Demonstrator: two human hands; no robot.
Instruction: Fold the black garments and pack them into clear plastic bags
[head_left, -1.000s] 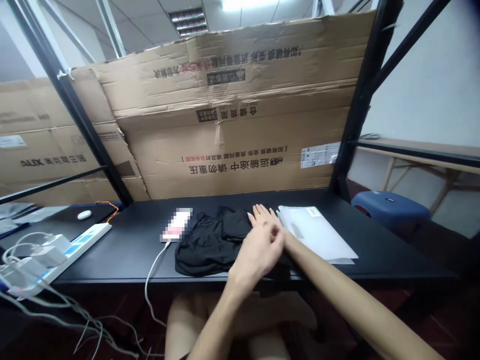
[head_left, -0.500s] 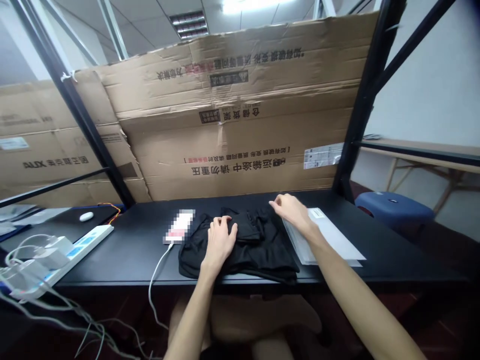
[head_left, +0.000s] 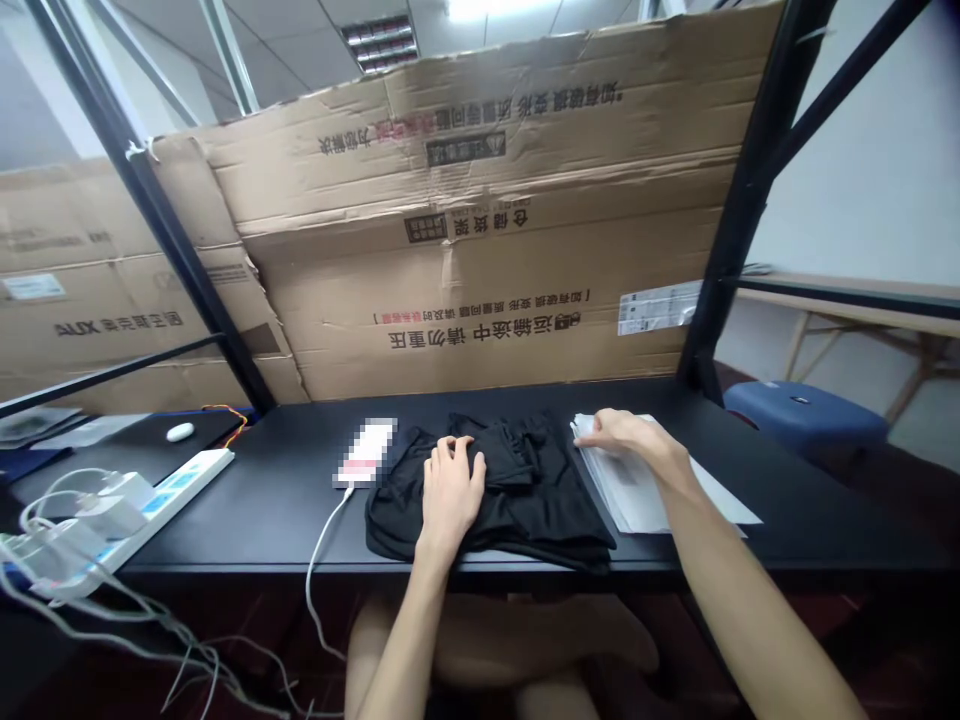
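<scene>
Worktop [head_left: 795,520]: black, running across in front of me.
Black clothes [head_left: 544,510]: a soft heap mid-worktop, just beside the papers.
White papers [head_left: 637,495]: a stack to the right of the clothes.
My left hand [head_left: 450,500]: fingers spread open on the clothes, not gripping.
My right hand [head_left: 626,435]: fingers open, just moved further onto the papers, no clear grip.

Black cloth [head_left: 555,510] (rumpled) beside white papers [head_left: 637,505]

The left hand [head_left: 452,500] and right hand [head_left: 630,437] are bare, long-fingered; the slim forearms [head_left: 757,600] are bare; so are the legs [head_left: 495,640].
</scene>
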